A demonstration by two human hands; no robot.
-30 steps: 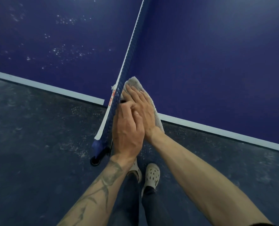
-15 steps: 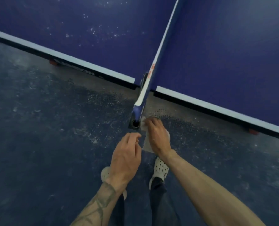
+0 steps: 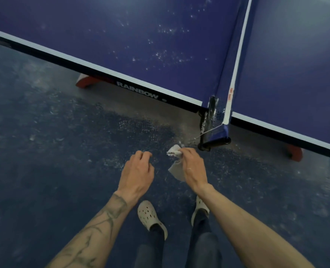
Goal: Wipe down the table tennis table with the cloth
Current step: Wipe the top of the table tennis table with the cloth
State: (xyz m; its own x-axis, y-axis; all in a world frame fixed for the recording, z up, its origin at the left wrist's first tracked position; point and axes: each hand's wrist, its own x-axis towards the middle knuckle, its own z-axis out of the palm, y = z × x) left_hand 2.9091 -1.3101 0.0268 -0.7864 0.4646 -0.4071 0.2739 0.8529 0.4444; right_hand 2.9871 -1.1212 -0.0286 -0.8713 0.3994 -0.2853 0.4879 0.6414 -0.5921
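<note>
Right hand (image 3: 192, 167) gripping crumpled cloth (image 3: 174, 159) near net post (image 3: 210, 132), left hand (image 3: 136, 171) loosely curled, holding nothing, speckled blue counter (image 3: 141, 45) beyond

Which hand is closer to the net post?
Right. The right hand, holding the cloth, is just beside the net post; the left hand is further away, to its left.

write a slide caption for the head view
Right hand holds the cloth near the net post, specks on the table.
</note>
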